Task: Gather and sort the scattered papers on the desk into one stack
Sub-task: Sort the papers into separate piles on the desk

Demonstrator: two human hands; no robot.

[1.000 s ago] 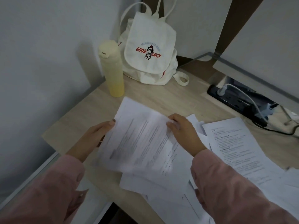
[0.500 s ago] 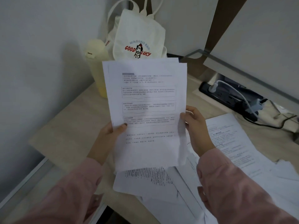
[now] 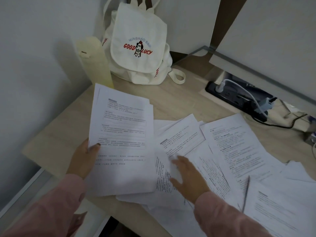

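On my head-camera feed I see a pale wooden table (image 3: 179, 100) strewn with white printed sheets. The left grip (image 3: 84, 158), a bare hand in a pink sleeve (image 3: 51, 211), holds a thin sheaf of papers (image 3: 123, 142) by its left edge, with the thumb (image 3: 94, 147) pressed on the top page and the fingers hidden beneath. The sheaf is several sheets thick, and its edges fan slightly at the upper right corner. The top page carries a short grey heading bar and blocks of small black text, some of them boxed; the print is too small to read. The sheaf leans away from me, its far end near a pale yellow bottle (image 3: 94, 62). Its near end overlaps the sheets below, and I cannot tell whether they touch.

Just to the right of the sheaf, the right grip (image 3: 186, 175) lies palm down with its fingers spread and nearly straight, resting on the loose papers (image 3: 230, 151) and holding nothing. These sheets overlap at mixed angles and spread from the middle of the table to its right and near edges. The two grips are apart, with the sheaf's right edge between them.

At the back, a white canvas backpack (image 3: 138, 45) printed "GOOD LUCY" stands beside the bottle. On the right lies a black power strip (image 3: 236, 98) with a white cable (image 3: 246, 93) plugged in.
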